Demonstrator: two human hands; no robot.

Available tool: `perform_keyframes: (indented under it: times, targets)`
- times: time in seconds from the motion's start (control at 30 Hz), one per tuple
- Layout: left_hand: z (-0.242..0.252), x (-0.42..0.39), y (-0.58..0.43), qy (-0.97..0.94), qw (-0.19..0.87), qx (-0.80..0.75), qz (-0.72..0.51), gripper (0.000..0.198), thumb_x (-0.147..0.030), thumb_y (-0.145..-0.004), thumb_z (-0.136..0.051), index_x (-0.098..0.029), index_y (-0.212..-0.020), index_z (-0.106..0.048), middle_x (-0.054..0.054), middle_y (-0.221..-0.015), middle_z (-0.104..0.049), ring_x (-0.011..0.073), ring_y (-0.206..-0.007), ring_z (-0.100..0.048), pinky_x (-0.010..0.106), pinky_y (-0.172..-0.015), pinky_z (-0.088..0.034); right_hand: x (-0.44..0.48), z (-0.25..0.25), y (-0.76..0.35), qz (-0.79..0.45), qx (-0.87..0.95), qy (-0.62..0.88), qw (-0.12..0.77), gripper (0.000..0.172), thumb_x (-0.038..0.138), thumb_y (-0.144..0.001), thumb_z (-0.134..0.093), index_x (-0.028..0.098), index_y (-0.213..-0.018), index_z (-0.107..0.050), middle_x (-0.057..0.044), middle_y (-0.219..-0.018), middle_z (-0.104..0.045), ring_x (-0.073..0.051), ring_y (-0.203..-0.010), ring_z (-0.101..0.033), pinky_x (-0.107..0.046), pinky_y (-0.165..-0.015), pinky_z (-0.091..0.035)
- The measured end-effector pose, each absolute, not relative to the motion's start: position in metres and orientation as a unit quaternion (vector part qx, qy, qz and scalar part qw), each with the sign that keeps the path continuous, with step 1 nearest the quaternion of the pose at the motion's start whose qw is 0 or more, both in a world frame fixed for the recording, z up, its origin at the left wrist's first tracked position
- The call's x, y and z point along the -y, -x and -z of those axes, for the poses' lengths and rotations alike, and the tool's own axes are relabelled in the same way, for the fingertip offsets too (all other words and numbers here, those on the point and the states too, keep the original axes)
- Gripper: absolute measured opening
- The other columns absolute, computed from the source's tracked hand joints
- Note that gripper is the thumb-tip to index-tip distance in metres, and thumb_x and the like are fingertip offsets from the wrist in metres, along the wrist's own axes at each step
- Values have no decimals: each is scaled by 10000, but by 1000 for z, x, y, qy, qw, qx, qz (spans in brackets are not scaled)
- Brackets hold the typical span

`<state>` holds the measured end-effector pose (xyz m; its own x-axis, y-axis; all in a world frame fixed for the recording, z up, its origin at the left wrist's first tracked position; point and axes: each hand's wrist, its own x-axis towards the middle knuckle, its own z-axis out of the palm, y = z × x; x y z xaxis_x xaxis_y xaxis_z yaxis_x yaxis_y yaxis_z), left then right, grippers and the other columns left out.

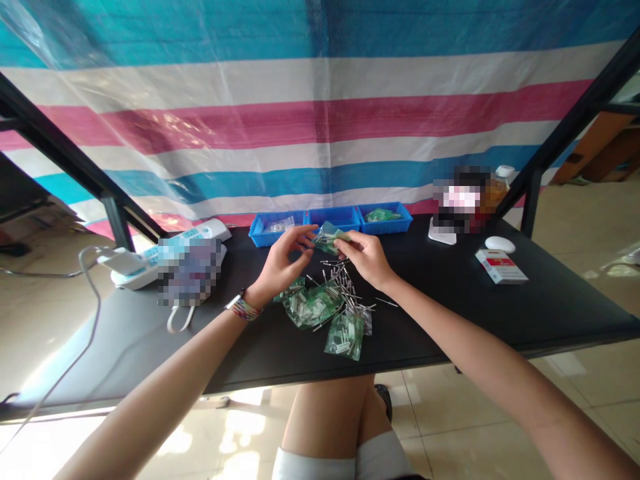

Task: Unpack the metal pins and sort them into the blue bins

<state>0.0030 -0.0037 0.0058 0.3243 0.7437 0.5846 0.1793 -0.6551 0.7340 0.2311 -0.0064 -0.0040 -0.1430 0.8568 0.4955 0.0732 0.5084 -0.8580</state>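
My left hand (283, 259) and my right hand (364, 255) are raised over the black table (500, 313), both pinching one small green plastic bag (330, 238) between their fingertips. Below the hands lies a loose heap of thin metal pins (343, 283). Several filled green bags (320, 310) lie beside and in front of the pins. A woven bracelet is on my left wrist.
Three blue trays (333, 219) stand in a row at the table's back edge, one holding green bags. A white telephone (145, 261) sits at the left, a white mouse (500, 244) and a red-and-white box (501, 267) at the right. A striped tarp hangs behind.
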Motion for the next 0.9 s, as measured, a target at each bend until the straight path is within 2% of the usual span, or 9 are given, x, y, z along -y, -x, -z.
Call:
perform_keyframes:
  times: [0.1, 0.27, 0.33, 0.43, 0.5, 0.6, 0.67, 0.77, 0.9]
  targets:
    - [-7, 7, -6, -813, 175, -280, -480, 547, -249, -991, -707, -259, -1525, -591, 125, -1301, -677, 202, -1027, -693, 338, -856, -633, 6, 3, -230, -452, 619, 343, 543, 478, 614, -851, -824, 203, -1095, -811, -52, -866, -775, -211, -712, -694, -375, -701, -631]
    - [-14, 12, -8, -854, 110, -261, -437, 407, -174, -999, -653, -270, -1391, -711, 109, -1290, -686, 246, -1192, -672, 438, -1032, -591, 9, 0, -231, -508, 585, 329, 540, 679, 541, -809, -885, 261, -1399, -698, 10, -771, -730, -189, -654, -690, -369, -701, -649]
    - [-16, 13, -8, -853, 107, -270, -433, 376, -169, -992, -651, -254, -1348, -736, 100, -1216, -701, 232, -1128, -683, 420, -1011, -582, 9, -2, -231, -520, 581, 328, 533, 628, 547, -818, -876, 256, -1352, -721, 5, -790, -734, -187, -668, -698, -372, -710, -661]
    - [-17, 13, -6, -834, 122, -304, -444, 240, -214, -1014, -645, -229, -1206, -788, 71, -1022, -713, 197, -935, -679, 355, -870, -570, 11, -4, -234, -511, 618, 324, 502, 476, 612, -909, -760, 214, -1168, -795, -48, -908, -763, -203, -754, -730, -390, -746, -672]
    - [-18, 13, -5, -815, 141, -329, -456, 182, -273, -1025, -652, -220, -1117, -800, 66, -961, -713, 197, -881, -664, 343, -817, -547, 13, -6, -236, -450, 671, 318, 496, 463, 626, -959, -690, 205, -1104, -816, -94, -1087, -765, -230, -915, -751, -418, -843, -670]
    - [-18, 12, -5, -793, 169, -350, -469, 171, -341, -1010, -683, -208, -1007, -792, 57, -903, -691, 199, -844, -640, 333, -772, -512, 16, -6, -236, -347, 732, 302, 503, 440, 583, -898, -786, 225, -1152, -815, -114, -1278, -724, -269, -1129, -722, -450, -977, -640]
    - [-18, 13, -6, -792, 183, -355, -462, 201, -363, -995, -698, -195, -903, -759, 35, -821, -644, 181, -773, -603, 311, -711, -472, 17, -2, -234, -366, 721, 299, 507, 451, 556, -870, -822, 235, -1186, -800, -97, -1202, -762, -261, -1068, -750, -459, -968, -650]
    - [-19, 15, -8, -803, 180, -360, -439, 338, -398, -979, -704, -184, -727, -634, -1, -695, -558, 146, -655, -517, 286, -625, -395, 15, 3, -230, -473, 658, 313, 495, 404, 568, -867, -816, 216, -1064, -792, -60, -938, -803, -243, -829, -787, -459, -856, -687]
    - [-19, 18, -8, -811, 191, -368, -413, 382, -445, -1028, -627, -178, -756, -639, 12, -704, -626, 137, -635, -523, 279, -618, -398, 0, -2, -242, -516, 600, 333, 513, 459, 592, -789, -873, 193, -987, -765, -60, -852, -798, -248, -715, -787, -437, -710, -702]
